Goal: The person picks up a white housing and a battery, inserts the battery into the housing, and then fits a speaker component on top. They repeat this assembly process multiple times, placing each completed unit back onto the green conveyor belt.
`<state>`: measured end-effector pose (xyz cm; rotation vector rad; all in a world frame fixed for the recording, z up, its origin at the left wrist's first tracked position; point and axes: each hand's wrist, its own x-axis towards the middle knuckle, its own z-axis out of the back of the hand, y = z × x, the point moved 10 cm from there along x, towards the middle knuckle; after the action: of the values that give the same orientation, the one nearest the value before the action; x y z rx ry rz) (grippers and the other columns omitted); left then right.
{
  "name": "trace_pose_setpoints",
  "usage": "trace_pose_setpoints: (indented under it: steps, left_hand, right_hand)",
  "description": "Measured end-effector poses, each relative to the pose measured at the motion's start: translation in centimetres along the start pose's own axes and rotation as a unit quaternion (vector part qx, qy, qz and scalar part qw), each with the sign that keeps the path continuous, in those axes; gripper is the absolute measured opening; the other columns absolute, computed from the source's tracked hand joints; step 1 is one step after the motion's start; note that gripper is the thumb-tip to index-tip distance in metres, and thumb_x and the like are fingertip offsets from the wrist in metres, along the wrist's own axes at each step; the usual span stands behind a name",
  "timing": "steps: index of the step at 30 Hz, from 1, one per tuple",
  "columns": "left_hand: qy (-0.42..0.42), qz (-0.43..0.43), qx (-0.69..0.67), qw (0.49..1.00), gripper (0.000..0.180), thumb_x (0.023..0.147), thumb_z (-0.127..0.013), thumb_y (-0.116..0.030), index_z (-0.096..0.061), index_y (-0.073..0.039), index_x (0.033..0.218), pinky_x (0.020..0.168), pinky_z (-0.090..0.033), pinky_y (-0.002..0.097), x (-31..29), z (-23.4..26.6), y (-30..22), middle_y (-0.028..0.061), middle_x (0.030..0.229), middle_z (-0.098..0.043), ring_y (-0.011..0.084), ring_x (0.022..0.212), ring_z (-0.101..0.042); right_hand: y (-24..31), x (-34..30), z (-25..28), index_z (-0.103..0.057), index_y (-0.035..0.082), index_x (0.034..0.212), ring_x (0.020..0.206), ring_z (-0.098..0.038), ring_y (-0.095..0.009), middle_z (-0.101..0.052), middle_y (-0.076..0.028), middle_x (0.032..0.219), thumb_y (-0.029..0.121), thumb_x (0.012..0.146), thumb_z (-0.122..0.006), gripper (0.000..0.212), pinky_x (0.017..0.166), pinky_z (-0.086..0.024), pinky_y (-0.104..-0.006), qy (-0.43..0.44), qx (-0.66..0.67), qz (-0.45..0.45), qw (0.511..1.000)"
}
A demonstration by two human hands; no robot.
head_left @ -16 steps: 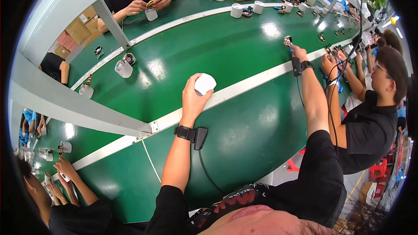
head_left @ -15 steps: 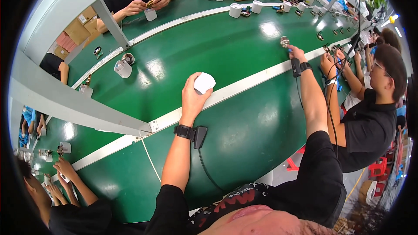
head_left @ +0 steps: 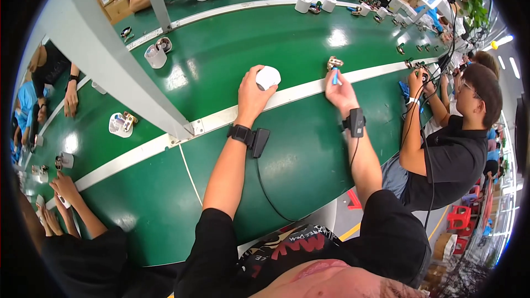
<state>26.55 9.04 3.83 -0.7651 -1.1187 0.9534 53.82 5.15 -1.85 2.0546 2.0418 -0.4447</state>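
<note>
Open housing (head_left: 117, 126): white, on the green surface (head_left: 221, 38), left of the grey post (head_left: 118, 49).
Left hand (head_left: 253, 96): fingers curled around a white cup (head_left: 269, 78), beyond the pale rail (head_left: 221, 120).
Right hand (head_left: 341, 92): fingers narrowed, holding a small metal part (head_left: 334, 63) with blue on its near side.
Co-worker (head_left: 455, 157): at right.

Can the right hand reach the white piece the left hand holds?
Probably yes: nothing visible blocks the gap between the right hand and the white piece, though that hand holds a small metallic part.
</note>
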Motion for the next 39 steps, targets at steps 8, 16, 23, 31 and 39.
trace_pose_setpoints:
  steps: [8, 16, 23, 31, 39]
  left_hand:
    - [-0.011, -0.035, 0.018, 0.999, 0.063, 0.070, -0.081, -0.017, -0.053, -0.008, 0.125, 0.088, -0.049, 0.0421, -0.4, 0.2, -1.0, 0.0151, 0.114, -0.062, 0.0337, 0.103, -0.060]
    - [0.016, -0.053, -0.062, 0.996, 0.071, 0.068, -0.079, -0.008, -0.050, -0.010, 0.134, 0.093, -0.049, 0.0411, 0.0, -0.5, -1.2, 0.0171, 0.119, -0.062, 0.0342, 0.108, -0.059]
    - [0.055, -0.014, -0.034, 0.998, 0.079, 0.063, -0.082, -0.007, -0.048, -0.009, 0.134, 0.096, -0.048, 0.0393, -0.2, -1.4, -1.4, 0.0162, 0.122, -0.058, 0.0325, 0.113, -0.058]
    - [0.075, 0.014, 0.022, 0.997, 0.075, 0.062, -0.080, -0.007, -0.048, -0.006, 0.129, 0.098, -0.046, 0.0387, -0.6, -1.9, -1.7, 0.0139, 0.119, -0.054, 0.0312, 0.115, -0.055]
    - [0.096, -0.068, 0.006, 0.993, 0.072, 0.063, -0.074, -0.002, -0.047, -0.007, 0.130, 0.097, -0.046, 0.0366, -0.2, -1.8, -2.6, 0.0132, 0.120, -0.056, 0.0287, 0.114, -0.057]
  right_hand:
    - [-8.3, 1.7, -1.9, -0.052, 0.003, 0.128, 0.097, -0.055, -0.013, -0.062, -0.003, 0.111, 0.026, 0.101, -0.050, 0.035, 0.081, -0.043, -0.0302, 0.166, -0.298, 0.028, 0.940]
    - [-8.5, 1.0, -5.5, -0.054, 0.003, 0.125, 0.080, -0.055, -0.009, -0.066, -0.010, 0.116, 0.011, 0.098, -0.055, 0.029, 0.072, -0.045, -0.0252, 0.160, -0.587, 0.268, 0.747]
    - [-10.2, -2.4, -6.5, -0.056, -0.003, 0.117, 0.075, -0.060, -0.009, -0.070, -0.015, 0.107, 0.000, 0.093, -0.061, 0.025, 0.067, -0.049, -0.0218, 0.184, -0.606, 0.368, 0.681]
    - [-10.2, -2.4, -6.0, -0.056, -0.007, 0.114, 0.087, -0.064, -0.012, -0.068, -0.019, 0.112, -0.002, 0.094, -0.058, 0.021, 0.075, -0.053, -0.0251, 0.214, -0.598, 0.375, 0.675]
    - [-10.3, -3.5, -6.9, -0.060, -0.008, 0.111, 0.098, -0.065, -0.017, -0.068, -0.020, 0.112, -0.004, 0.093, -0.060, 0.019, 0.087, -0.053, -0.0291, 0.246, -0.598, 0.436, 0.626]
